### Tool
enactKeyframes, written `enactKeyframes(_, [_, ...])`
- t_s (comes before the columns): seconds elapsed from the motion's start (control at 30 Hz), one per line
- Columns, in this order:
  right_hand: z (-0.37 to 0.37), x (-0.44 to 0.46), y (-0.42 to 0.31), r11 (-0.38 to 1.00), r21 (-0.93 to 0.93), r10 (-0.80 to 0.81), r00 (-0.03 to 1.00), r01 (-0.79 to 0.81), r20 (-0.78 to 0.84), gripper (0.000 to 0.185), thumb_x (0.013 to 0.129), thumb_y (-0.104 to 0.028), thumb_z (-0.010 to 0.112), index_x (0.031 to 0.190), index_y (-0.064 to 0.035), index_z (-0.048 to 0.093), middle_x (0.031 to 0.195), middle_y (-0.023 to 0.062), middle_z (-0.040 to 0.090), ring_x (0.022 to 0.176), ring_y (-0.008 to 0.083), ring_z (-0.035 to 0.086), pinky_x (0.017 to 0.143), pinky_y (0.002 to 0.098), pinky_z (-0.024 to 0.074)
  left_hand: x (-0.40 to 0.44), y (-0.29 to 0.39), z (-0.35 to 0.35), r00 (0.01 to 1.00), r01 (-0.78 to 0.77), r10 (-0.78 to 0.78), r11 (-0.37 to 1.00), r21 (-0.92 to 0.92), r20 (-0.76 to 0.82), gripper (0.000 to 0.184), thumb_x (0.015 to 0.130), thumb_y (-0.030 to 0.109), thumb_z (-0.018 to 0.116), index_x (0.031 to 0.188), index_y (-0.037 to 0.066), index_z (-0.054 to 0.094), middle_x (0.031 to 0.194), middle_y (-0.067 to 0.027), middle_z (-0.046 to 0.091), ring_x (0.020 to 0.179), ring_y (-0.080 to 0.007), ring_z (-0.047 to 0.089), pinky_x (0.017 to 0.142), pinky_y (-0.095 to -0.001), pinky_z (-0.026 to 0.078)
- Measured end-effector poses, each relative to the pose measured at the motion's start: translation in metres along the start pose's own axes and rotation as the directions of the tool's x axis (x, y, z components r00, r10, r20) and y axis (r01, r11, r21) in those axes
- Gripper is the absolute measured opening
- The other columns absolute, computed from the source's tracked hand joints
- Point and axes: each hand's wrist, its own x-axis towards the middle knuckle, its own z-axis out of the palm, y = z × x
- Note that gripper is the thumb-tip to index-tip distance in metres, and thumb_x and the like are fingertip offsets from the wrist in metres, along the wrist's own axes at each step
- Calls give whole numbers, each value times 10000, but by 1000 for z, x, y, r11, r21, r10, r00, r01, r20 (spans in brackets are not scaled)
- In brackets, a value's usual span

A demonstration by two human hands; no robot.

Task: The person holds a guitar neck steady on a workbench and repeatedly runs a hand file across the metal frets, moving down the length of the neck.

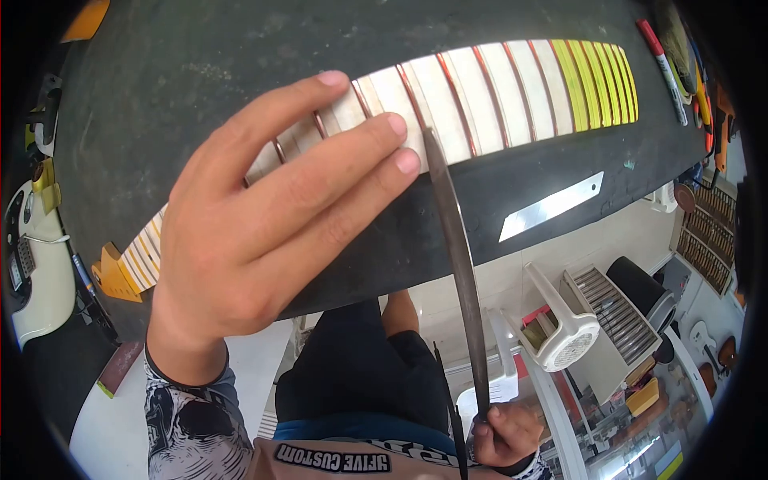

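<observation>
Left hand [248,224]: spread on fretted neck [462,92] | Right hand [510,434]: grips 1 file [460,256]

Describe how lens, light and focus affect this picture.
Head view: corners fall to black, and the wide lens probably bows the dark worktop and striped fretboard; head view: bright glare on the metal strip; head view: left hand fairly sharp, clutter at lower right softer.

This is a guitar workshop: a guitar neck [504,92] (taped between its frets [456,104]) lies on a dark bench [240,40], a long file [462,264] at its edge; a white guitar [704,342] shows far right.
</observation>
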Motion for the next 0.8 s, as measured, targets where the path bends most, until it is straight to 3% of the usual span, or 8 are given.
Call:
enactKeyframes(0.2, [7, 57, -19, 997, -75, -25, 999, 28, 32, 416, 782, -19, 628, 1197, -11, 605, 630, 108, 634, 498, 201, 608, 502, 286, 487, 0, -1, -1, 1000, -14, 14, 1000, 4, 7, 480, 610, 27, 741, 1086, 78, 718, 1150, -79, 666, 1106, -364, 603, 890, -396, 556])
enactKeyframes(0.27, [19, 94, -31, 1000, 23, 16, 1000, -17, 6, 404, 787, 2, 633, 1190, 19, 618, 658, 126, 648, 530, 194, 624, 525, 282, 493, 0, -2, -1, 1000, -9, 9, 1000, -12, 1, 475, 611, 32, 741, 1084, 72, 718, 1148, -84, 666, 1107, -366, 603, 893, -400, 553])
enactKeyframes(0.33, [26, 135, -42, 995, -103, -3, 1000, 2, -9, 363, 799, 6, 634, 1160, 39, 640, 674, 130, 658, 554, 181, 631, 547, 278, 499, -1, -2, -1, 1000, 3, -3, 999, -32, -2, 470, 614, 38, 742, 1082, 63, 716, 1145, -89, 667, 1110, -367, 601, 893, -404, 550])
enactKeyframes(0.43, [28, 159, -45, 995, 72, 62, 998, -61, 0, 320, 799, 0, 640, 1115, 46, 663, 684, 127, 662, 574, 177, 639, 564, 268, 502, 0, -1, -2, 1000, 21, -21, 999, -49, 0, 458, 620, 47, 743, 1077, 47, 714, 1140, -93, 668, 1111, -368, 601, 892, -406, 547])
enactKeyframes(0.53, [24, 127, -28, 999, 42, -4, 1000, 5, -31, 379, 716, 33, 688, 1095, 25, 675, 710, 141, 659, 562, 216, 645, 538, 287, 534, -1, -1, -1, 999, 33, -33, 998, -55, 0, 444, 630, 58, 743, 1072, 38, 712, 1136, -89, 670, 1111, -363, 601, 890, -402, 547])
enactKeyframes(0.6, [15, 78, -15, 991, 108, 79, 997, -80, 10, 379, 715, 34, 687, 1094, 20, 678, 721, 142, 665, 568, 219, 650, 540, 287, 534, -1, -1, -1, 999, 41, -41, 997, -59, -3, 436, 637, 67, 743, 1071, 36, 711, 1133, -78, 673, 1112, -356, 601, 889, -398, 550])
enactKeyframes(0.67, [8, 41, -1, 998, -7, -64, 998, 64, 12, 359, 811, -28, 630, 1168, 1, 613, 600, 77, 618, 475, 172, 592, 485, 276, 476, -1, 1, 0, 999, 52, -52, 997, -62, 2, 428, 643, 68, 742, 1070, 40, 713, 1131, -69, 675, 1114, -352, 600, 890, -395, 553])
enactKeyframes(0.8, [-1, 5, -8, 998, -68, -3, 999, 5, 37, 411, 799, -13, 612, 1207, -28, 573, 601, 86, 611, 486, 192, 605, 471, 285, 484, 0, 2, 0, 998, 62, -62, 996, -61, 14, 417, 654, 67, 738, 1069, 44, 715, 1128, -58, 678, 1115, -348, 600, 891, -391, 557])
